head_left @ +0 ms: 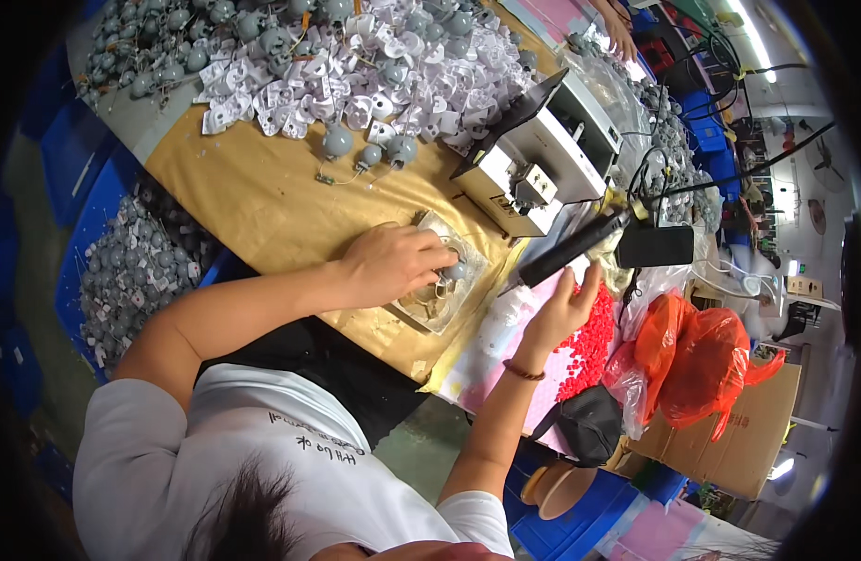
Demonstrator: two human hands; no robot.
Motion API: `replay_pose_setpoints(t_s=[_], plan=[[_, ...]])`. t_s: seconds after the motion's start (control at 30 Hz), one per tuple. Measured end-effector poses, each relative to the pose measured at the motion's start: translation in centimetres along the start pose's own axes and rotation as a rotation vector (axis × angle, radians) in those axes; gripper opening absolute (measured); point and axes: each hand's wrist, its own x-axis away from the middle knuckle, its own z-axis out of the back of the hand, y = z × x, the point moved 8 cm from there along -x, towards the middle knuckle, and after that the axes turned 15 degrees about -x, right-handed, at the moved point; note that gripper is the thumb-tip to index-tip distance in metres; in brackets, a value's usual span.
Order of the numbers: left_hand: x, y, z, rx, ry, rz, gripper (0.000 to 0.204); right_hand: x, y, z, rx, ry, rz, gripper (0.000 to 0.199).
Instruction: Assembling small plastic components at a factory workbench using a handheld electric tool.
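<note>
My left hand (398, 265) reaches over a square fixture block (437, 323) on the tan-covered table. Its fingers are closed round a small grey ball-shaped part (457, 270) in the block's round recess; the fingers partly hide it. Farther right, my right hand (563, 313) is raised with its fingers stretched and apart. Just beyond its fingertips is a long black bar-shaped tool (571, 251), slanting up to the right; whether the fingers touch it I cannot tell. Beyond the block lie several grey ball-shaped parts (337, 141) with thin wires.
A large heap of white plastic pieces (356, 84) and grey balls covers the far table. A white box-shaped machine (552, 150) stands beyond my right hand. Red pieces (589, 346), a phone (657, 247), and red plastic bags (702, 360) lie rightward. A blue bin (75, 248) of parts stands left.
</note>
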Motion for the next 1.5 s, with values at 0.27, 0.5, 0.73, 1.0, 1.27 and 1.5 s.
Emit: replay_pose_setpoints(t_s=[0.27, 0.5, 0.73, 1.0, 1.27, 1.5], plan=[[0.0, 0.7, 0.3, -0.083, 0.003, -0.038, 0.031, 6.4, -1.8, -9.2, 0.057, -0.404, -0.015, 0.011], [-0.1, 0.8, 0.2, -0.107, -0.022, -0.009, 0.028, 5.2, -2.8, -11.0, -0.066, -0.343, -0.139, 0.012], [-0.2, 1.2, -0.2, -0.075, 0.024, -0.078, 0.033, 6.8, 0.3, -8.7, -0.013, -0.22, -0.141, 0.017], [5.2, -2.4, 10.5, -0.23, -0.04, -0.166, 0.039, 7.2, -5.6, -18.4, -0.266, -0.608, -0.362, 0.026], [15.4, -14.4, 19.9, -0.587, -0.826, 0.405, 0.039, 15.3, -29.3, -23.2, -0.531, -1.494, 0.508, 0.028], [11.5, -20.6, 18.6, -0.718, -0.057, 0.508, 0.042, 15.4, -33.5, -20.6, -0.827, -1.102, 0.586, 0.028]])
